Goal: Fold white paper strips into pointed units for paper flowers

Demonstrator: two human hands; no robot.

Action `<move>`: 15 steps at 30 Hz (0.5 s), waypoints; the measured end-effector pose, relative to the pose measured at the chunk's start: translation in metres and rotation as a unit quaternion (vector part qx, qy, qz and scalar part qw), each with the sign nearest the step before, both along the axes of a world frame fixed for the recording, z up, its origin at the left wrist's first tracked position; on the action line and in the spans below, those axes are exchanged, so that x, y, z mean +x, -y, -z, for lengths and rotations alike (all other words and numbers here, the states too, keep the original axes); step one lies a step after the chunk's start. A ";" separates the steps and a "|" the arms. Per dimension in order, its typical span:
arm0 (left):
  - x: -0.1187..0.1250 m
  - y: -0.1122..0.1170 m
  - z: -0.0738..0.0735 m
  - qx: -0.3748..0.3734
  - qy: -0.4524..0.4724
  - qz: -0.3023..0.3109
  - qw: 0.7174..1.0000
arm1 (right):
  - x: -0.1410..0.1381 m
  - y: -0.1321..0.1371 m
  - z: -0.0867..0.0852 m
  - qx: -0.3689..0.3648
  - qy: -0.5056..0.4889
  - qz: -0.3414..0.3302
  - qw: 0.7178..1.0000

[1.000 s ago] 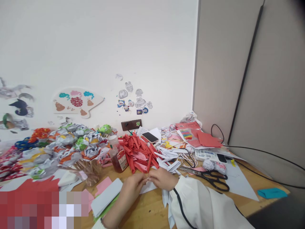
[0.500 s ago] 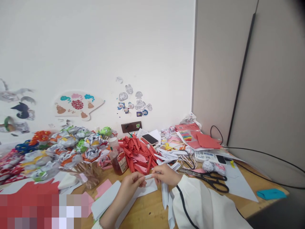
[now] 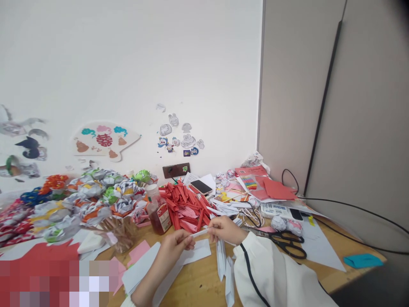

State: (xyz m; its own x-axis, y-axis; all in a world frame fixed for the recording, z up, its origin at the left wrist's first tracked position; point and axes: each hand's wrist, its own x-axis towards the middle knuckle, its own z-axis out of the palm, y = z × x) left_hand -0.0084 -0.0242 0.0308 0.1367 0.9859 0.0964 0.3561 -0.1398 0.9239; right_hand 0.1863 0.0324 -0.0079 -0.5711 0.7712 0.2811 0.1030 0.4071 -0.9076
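Our grip is narrow: the left hand pinches one end of a thin white paper strip and the right hand pinches the other, the strip spanning the gap between them above a wooden table.

At far left we see a heap of crumpled paper bundles in white, orange, green and yellow, piled toward the wall, with a red sheet lying nearer us. Next come a cluster of brown sticks, a pink paper and a stack of white paper beside our left forearm. A bottle with a red label stands upright against a pile of red folded strips, and a phone lies behind them.

Below our fingers rests a white sheet; to its right, white folded pieces lie near our right sleeve. Farther right we find strings of beads, black-handled scissors partly behind the sleeve, red paper toward the back and, near the table's edge, a folded teal piece.
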 end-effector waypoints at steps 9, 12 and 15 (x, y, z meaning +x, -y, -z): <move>-0.006 -0.005 0.005 0.020 -0.013 -0.006 1.000 | 0.006 -0.005 0.001 0.017 -0.005 0.022 1.000; -0.006 -0.005 0.006 0.018 -0.004 -0.003 1.000 | 0.005 -0.005 0.001 0.031 0.004 0.035 0.999; -0.007 -0.008 0.010 0.021 -0.001 -0.015 1.000 | 0.006 -0.002 -0.004 0.031 0.006 0.034 0.999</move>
